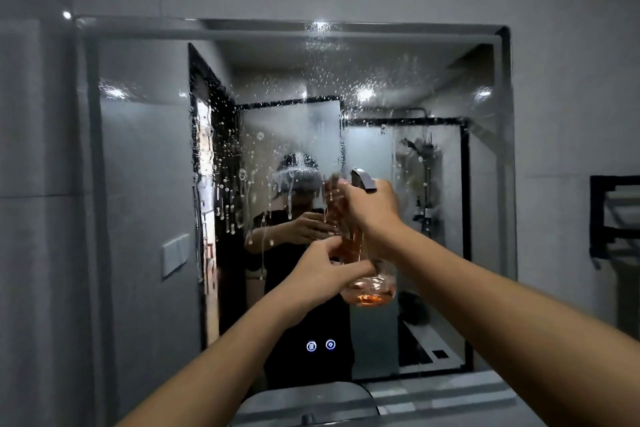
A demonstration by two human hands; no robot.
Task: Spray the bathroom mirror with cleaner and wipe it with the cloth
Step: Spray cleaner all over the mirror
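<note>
The bathroom mirror (145, 184) fills the wall ahead, its centre and top covered with droplets and runs of cleaner. A clear spray bottle (372, 288) holding orange liquid hangs close in front of the glass, with a grey trigger head (363, 179) on top. My right hand (372, 206) grips the bottle's neck at the trigger. My left hand (323, 274) holds the bottle's lower body from the left. No cloth is in view.
Two lit touch icons (321, 345) glow low on the mirror. A black towel rack (614, 218) hangs on the right wall. A grey rounded fixture (311, 402) sits below the mirror. Grey tiled walls close in on the left and right.
</note>
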